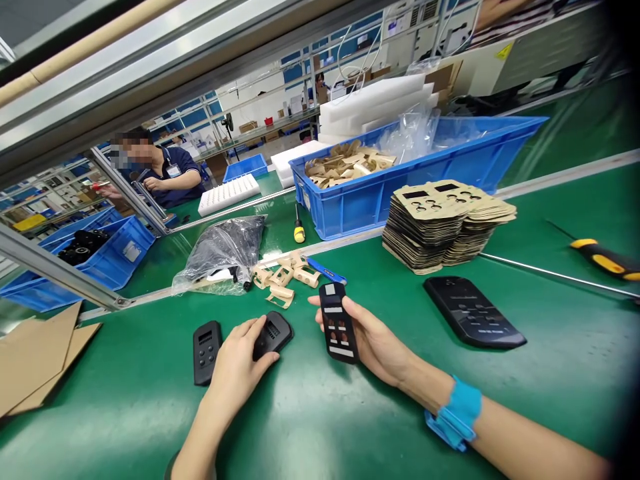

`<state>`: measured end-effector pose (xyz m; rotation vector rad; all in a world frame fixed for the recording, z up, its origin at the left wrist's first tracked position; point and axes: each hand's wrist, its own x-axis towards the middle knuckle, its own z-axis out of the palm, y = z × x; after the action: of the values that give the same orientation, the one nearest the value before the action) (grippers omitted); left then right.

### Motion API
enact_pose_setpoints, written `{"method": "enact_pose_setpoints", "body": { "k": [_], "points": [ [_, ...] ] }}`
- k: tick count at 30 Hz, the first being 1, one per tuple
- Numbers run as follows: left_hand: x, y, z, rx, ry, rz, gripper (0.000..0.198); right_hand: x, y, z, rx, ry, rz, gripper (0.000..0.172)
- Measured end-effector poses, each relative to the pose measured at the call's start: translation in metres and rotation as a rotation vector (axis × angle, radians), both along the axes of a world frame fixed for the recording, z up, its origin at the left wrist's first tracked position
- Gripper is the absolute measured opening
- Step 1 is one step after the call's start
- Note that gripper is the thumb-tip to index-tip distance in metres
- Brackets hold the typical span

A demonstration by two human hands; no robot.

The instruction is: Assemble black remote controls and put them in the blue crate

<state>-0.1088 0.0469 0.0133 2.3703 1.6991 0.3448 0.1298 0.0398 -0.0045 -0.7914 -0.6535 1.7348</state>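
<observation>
In my right hand (377, 343) is a thin black faceplate (340, 327), tilted up off the bench. Pale adhesive strips and several round holes show on its near side. My left hand (240, 360) grips a black plastic housing (276, 332) that lies on the bench, thumb and fingers on its edges; the hand covers part of it. Just left of that hand lies another black housing (206, 353) with a small window and round buttons. A glossy black panel (473, 312) rests to the right of my right hand.
Curled beige backing pieces (285, 277), a blue pen-like tool (326, 270) and a clear bag (225, 247) lie beyond my hands. Behind stand a stack of beige sheets (425, 230) and a blue bin (350, 203). Screwdrivers (605, 259) lie right; cardboard (40, 360) left. A co-worker (170, 170) sits opposite.
</observation>
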Motion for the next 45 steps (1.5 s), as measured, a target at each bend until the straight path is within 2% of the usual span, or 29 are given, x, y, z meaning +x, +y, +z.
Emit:
{"method": "enact_pose_setpoints", "body": {
  "k": [14, 22, 28, 30, 32, 34, 37, 39, 45],
  "points": [
    [0.003, 0.002, -0.002, 0.012, 0.008, -0.011, 0.057, 0.002, -0.002, 0.002, 0.005, -0.009, 0.017, 0.046],
    [0.002, 0.006, -0.009, -0.019, 0.037, -0.023, 0.055, 0.0, -0.001, 0.001, 0.012, -0.001, 0.041, 0.048],
    [0.011, 0.003, -0.006, 0.015, -0.033, 0.056, 0.078, -0.002, -0.004, 0.0, -0.01, -0.022, 0.065, 0.056],
    [0.015, 0.001, -0.006, 0.037, -0.15, 0.086, 0.081, -0.004, -0.007, 0.0, -0.005, -0.015, 0.085, 0.06],
    [0.019, -0.001, -0.008, -0.01, -0.346, 0.094, 0.08, -0.005, -0.01, 0.001, 0.02, -0.009, 0.098, 0.065],
    [0.023, -0.003, -0.009, -0.179, -0.63, 0.077, 0.074, -0.007, -0.012, 0.001, 0.052, -0.004, 0.102, 0.068],
    [0.031, -0.007, -0.009, -0.52, -1.083, 0.062, 0.065, -0.007, -0.013, -0.001, 0.061, 0.04, 0.116, 0.069],
    [0.036, -0.011, -0.008, -0.667, -1.293, 0.09, 0.061, -0.007, -0.012, -0.002, 0.031, 0.086, 0.124, 0.07],
    [0.047, -0.019, -0.009, -0.804, -1.573, 0.226, 0.049, -0.006, -0.008, 0.0, -0.045, 0.19, 0.123, 0.067]
  ]
}}
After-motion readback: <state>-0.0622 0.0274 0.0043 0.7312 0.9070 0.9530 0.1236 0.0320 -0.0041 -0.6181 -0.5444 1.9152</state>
